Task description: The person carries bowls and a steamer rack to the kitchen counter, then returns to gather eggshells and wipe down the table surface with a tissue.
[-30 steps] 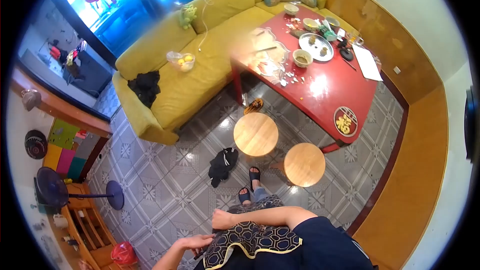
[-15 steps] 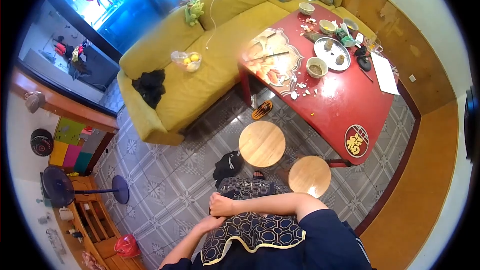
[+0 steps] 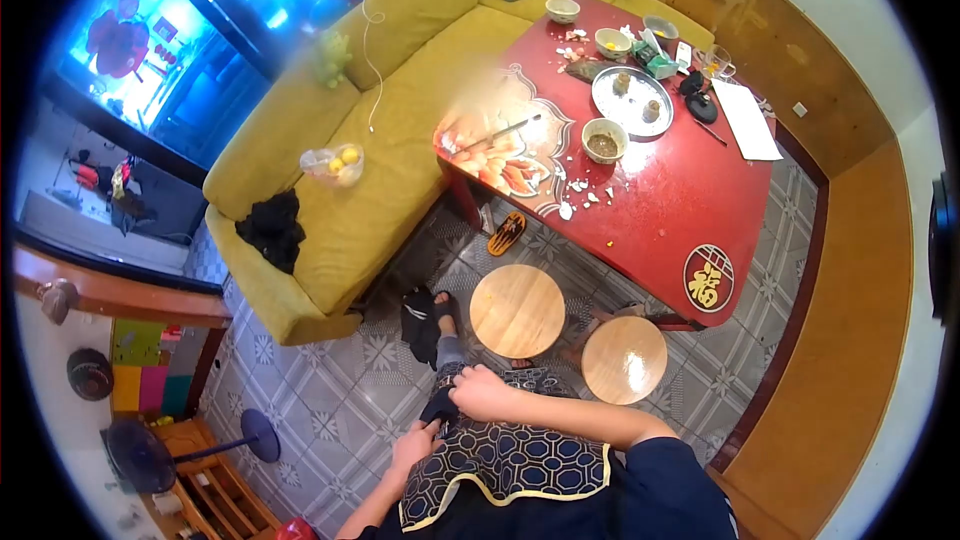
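Observation:
My right hand (image 3: 484, 393) is closed at waist height on a dark cloth (image 3: 439, 406), whose kind I cannot make out. Just below and to the left, my left hand (image 3: 412, 446) is closed at the lower end of the same cloth, its fingertips partly hidden. Beneath both forearms lies the patterned apron (image 3: 520, 460) I wear, black with pale hexagons and a yellow edge. A sandalled foot (image 3: 443, 308) stands forward beside a black garment (image 3: 419, 325) on the floor.
Two round wooden stools (image 3: 517, 311) stand ahead. Beyond them, a red table (image 3: 660, 230) bears bowls, a metal tray (image 3: 633, 122) and white scraps. A yellow-green sofa (image 3: 350, 230) holds a bag of yellow fruit (image 3: 335, 165). An orange slipper (image 3: 507, 234) and a fan (image 3: 140, 455) are on the floor.
My hands have moved apart a little, the right one forward and to the right, and dark cloth now shows between them. One foot has come into view. The view has shifted.

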Demonstrator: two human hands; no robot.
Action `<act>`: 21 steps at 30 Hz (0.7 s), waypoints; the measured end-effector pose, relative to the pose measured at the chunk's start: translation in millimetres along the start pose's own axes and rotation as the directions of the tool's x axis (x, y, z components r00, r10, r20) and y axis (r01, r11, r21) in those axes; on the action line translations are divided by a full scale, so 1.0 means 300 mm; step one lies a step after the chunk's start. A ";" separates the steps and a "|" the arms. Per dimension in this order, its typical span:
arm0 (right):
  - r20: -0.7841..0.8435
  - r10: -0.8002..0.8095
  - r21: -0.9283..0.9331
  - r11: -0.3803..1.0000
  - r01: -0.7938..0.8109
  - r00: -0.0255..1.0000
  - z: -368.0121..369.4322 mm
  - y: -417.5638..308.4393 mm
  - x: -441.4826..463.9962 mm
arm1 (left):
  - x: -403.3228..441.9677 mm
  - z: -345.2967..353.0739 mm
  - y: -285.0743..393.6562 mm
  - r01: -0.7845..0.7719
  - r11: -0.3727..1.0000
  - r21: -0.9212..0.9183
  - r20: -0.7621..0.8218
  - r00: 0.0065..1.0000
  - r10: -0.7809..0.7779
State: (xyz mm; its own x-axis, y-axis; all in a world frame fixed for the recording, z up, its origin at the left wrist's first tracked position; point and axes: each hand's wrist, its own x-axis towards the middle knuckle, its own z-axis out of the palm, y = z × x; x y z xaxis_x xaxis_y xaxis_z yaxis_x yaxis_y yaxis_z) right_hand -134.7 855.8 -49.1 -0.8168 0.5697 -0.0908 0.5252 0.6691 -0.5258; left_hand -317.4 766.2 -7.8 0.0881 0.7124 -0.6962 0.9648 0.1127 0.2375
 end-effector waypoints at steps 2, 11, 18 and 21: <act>-0.017 0.054 0.020 0.998 -0.054 0.998 -0.013 0.042 0.034 | 0.041 -0.075 0.018 0.035 0.999 0.042 -0.002 0.999 -0.035; 0.079 0.496 0.120 0.856 -0.502 0.865 0.057 0.317 0.375 | 0.487 -0.566 -0.223 -0.281 0.928 -0.245 0.152 0.934 0.323; 0.082 0.780 0.337 0.564 -0.754 0.620 0.074 0.486 0.553 | 0.850 -0.928 -0.268 -0.396 0.916 0.065 -0.080 0.913 0.400; 0.170 0.845 0.326 0.438 -0.838 0.508 0.085 0.520 0.544 | 0.931 -0.983 -0.272 -0.440 0.882 0.170 -0.046 0.890 0.453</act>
State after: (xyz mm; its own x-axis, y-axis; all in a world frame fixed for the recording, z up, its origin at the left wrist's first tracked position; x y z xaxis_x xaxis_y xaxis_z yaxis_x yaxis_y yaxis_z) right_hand -192.1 1041.0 -167.7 -0.0115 0.7733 -0.6339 0.8367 -0.3398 -0.4296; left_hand -444.6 1160.3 -21.8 0.5043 0.7173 -0.4807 0.8540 -0.3321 0.4004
